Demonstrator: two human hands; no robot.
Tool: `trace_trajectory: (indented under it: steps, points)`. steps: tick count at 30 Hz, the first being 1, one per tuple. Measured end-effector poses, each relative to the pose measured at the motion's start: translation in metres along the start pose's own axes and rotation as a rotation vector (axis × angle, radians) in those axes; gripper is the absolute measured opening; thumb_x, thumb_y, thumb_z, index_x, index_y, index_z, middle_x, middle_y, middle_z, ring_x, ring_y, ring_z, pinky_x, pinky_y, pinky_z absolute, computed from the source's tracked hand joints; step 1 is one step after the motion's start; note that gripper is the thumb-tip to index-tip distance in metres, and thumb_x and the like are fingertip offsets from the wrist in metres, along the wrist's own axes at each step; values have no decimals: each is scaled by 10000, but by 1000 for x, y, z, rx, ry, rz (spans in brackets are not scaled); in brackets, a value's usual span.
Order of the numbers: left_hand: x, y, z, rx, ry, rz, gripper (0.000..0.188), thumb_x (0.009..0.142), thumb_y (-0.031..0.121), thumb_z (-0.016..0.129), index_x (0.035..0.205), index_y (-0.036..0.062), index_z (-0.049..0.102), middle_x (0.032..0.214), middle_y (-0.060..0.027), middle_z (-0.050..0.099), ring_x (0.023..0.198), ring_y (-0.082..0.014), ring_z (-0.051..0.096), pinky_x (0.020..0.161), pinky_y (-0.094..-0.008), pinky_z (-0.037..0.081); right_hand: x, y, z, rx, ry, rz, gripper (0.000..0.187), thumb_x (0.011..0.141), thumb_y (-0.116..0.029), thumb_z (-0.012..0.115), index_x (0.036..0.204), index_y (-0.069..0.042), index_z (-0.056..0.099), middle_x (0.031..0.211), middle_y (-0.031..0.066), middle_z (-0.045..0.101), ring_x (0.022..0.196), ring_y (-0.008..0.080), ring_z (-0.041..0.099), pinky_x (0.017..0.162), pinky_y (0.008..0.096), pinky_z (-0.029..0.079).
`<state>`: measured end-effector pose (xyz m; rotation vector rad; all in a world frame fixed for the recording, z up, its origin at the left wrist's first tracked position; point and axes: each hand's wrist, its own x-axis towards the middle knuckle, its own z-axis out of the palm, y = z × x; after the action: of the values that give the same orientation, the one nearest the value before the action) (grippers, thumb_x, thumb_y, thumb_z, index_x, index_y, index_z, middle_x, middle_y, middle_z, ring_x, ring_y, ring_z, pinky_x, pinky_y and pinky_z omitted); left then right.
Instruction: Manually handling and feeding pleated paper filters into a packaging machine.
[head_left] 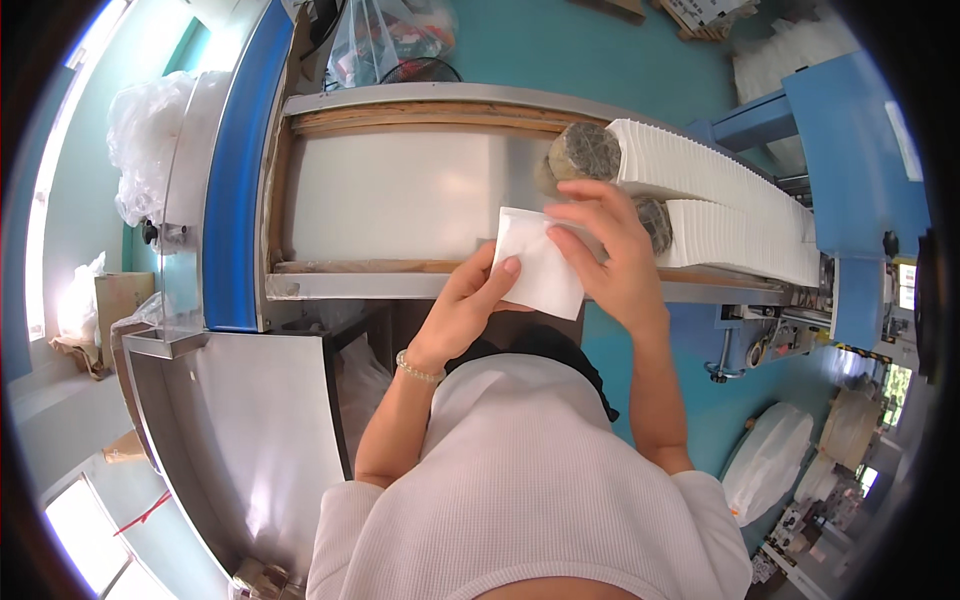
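A folded white paper napkin (543, 272) is in front of my body, tilted, above the near rail of the conveyor trough. My left hand (468, 300) is closed on its left side, with the thumb on top and the other fingers behind it. My right hand (610, 245) is at the napkin's upper right side. Its fingers are spread and its thumb tip overlaps the napkin; whether it presses on the paper I cannot tell. To the right, two long rows of upright white napkins (715, 172) stand packed in the trough. Round dark wrapped weights (586, 152) sit at the rows' left ends.
The metal trough (390, 190) runs crosswise before me, edged by rails. Blue machinery (850, 150) is at its right end, a blue beam (245, 180) at its left. A steel table (250, 430) stands at the lower left. Clear plastic bags (150, 145) lie beyond the beam.
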<state>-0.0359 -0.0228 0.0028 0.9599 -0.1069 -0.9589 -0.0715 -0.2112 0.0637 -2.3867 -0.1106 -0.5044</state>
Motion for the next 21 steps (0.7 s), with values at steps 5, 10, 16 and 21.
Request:
trace_trajectory:
  steps: [5, 10, 16, 21]
  points:
    - [-1, 8, 2, -10, -14, -37, 418, 1041, 235, 463, 1395, 15, 424, 1181, -79, 598, 1011, -148, 631, 838, -360, 600, 4, -2, 5, -198, -19, -111, 139, 791, -11, 709, 915, -64, 674, 1097, 62, 650, 1004, 274, 604, 884, 358, 466]
    - [-2, 9, 3, -324, -4, -32, 419, 1052, 230, 420, 1390, -17, 410, 1215, -113, 596, 1030, -193, 648, 803, -352, 612, -1, 0, 7, -76, 19, -53, 136, 784, 6, 690, 897, -60, 651, 1153, 86, 640, 1064, 256, 593, 928, 365, 452]
    - [2, 4, -1, -230, 5, 5, 425, 1044, 196, 423, 1404, -28, 395, 1244, -142, 587, 1049, -232, 655, 813, -360, 617, -23, 44, -14, 1130, 179, 323, 229, 887, -304, 587, 926, -80, 560, 1285, 168, 555, 1272, 216, 474, 1068, 355, 373]
    - [2, 4, 4, -263, 2, -17, 435, 1034, 162, 442, 1421, -29, 389, 1252, -151, 583, 1046, -238, 658, 815, -371, 618, -34, 60, -10, 1330, 162, 266, 300, 910, -337, 564, 996, -50, 545, 1316, 182, 514, 1244, 216, 492, 1053, 353, 405]
